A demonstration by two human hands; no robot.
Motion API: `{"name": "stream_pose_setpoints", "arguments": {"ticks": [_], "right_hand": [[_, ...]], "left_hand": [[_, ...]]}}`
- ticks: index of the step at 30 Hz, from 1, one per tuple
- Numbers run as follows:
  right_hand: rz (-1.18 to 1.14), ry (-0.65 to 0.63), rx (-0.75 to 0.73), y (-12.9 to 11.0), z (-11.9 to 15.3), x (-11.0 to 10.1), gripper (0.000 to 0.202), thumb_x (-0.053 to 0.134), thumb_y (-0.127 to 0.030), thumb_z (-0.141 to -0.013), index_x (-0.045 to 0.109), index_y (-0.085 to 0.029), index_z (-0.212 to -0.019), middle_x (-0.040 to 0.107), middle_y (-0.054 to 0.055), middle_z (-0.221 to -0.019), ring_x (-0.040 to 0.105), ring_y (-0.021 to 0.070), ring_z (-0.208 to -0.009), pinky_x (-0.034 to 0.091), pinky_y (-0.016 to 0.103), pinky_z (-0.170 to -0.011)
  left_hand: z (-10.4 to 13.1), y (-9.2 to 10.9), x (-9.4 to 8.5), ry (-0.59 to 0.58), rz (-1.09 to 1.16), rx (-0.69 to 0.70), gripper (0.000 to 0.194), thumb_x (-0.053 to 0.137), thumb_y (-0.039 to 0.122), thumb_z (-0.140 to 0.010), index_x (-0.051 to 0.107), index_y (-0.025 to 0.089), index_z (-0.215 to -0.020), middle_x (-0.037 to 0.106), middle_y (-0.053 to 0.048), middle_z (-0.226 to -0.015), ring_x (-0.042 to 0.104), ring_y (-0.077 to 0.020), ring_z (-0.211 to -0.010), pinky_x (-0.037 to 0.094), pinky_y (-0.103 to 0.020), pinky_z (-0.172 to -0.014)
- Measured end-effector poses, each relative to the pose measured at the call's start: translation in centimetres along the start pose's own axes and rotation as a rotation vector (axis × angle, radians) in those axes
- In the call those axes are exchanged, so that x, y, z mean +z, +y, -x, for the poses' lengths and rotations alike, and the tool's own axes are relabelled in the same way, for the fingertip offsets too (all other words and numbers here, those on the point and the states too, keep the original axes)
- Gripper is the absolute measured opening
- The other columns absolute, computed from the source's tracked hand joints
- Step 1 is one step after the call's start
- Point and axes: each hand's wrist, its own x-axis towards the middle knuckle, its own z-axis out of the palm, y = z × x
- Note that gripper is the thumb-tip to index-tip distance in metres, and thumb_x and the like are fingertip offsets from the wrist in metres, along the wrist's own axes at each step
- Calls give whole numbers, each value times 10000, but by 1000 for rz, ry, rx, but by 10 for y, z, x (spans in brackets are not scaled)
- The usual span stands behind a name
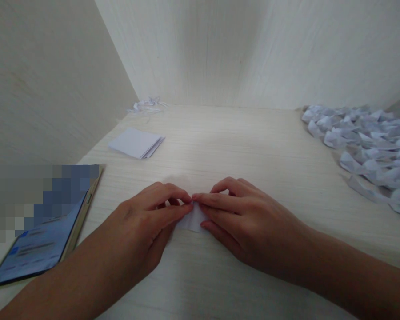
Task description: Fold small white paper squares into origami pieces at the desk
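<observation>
Both hands meet over a small sheet of white paper low in the middle of the table. My left hand pinches the paper's upper part between thumb and fingertips. From the other side, my right hand presses its closed fingers along the top edge, its fingertips touching those of my left hand. Much of the sheet lies hidden under the fingers, so its folds cannot be made out. A stack of white paper squares lies beyond my left hand.
A phone with a lit screen lies at the left, beside my left forearm. Many folded white paper pieces are heaped at the right. Thin paper scraps lie in the far left corner. Pale panels wall the table at the back and left.
</observation>
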Motion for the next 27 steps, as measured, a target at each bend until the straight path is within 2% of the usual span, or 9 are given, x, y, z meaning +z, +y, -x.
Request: {"name": "stream_pose_setpoints", "arguments": {"ticks": [13,22,27], "right_hand": [[29,-28,20,-1,-1,0,218,537,-188,-1008,740,-138,-1068,750,118,-1164,628,243,-993,574,441,-869],[50,-34,14,-1,-1,0,202,554,-186,-997,735,-146,-1076,746,130,-1154,635,246,-997,557,440,-870],[130,-109,-24,-3,-3,-5,184,566,-157,-978,735,-151,-1050,738,128,-1165,630,260,-988,523,437,-830]], "left_hand": [[-5,7,1,56,5,18,270,535,90,-938,765,193,-1035,742,-59,-1045,694,-157,-905,610,-272,-792],[-4,6,3,47,-28,25,273,519,113,-956,763,197,-1043,736,-63,-1048,687,-173,-929,611,-302,-818],[-4,5,4,20,-65,32,277,525,80,-944,742,192,-1075,726,-59,-1073,668,-181,-953,602,-309,-851]]}}
